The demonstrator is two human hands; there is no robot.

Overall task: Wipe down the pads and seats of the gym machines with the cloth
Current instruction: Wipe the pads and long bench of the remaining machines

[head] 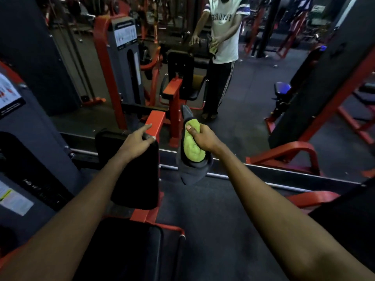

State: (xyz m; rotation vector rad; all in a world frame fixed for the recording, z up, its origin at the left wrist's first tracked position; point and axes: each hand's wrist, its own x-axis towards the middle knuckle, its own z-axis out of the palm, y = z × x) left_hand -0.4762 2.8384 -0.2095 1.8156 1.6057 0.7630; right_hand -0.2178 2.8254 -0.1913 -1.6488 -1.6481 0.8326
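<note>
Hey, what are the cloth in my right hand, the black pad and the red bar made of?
The cloth looks like microfibre: fuzzy green face, grey backing, limp folds. The black pad is likely vinyl over foam: smooth, rounded edges, faint sheen. The red bar is probably painted steel tube: square section, glossy highlight.

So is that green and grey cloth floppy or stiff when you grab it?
Probably floppy: the cloth bunches in the right hand and its grey end droops below the grip. Likely light, since one hand holds it up in the air. It probably won't slip much; it looks fuzzy.
</note>
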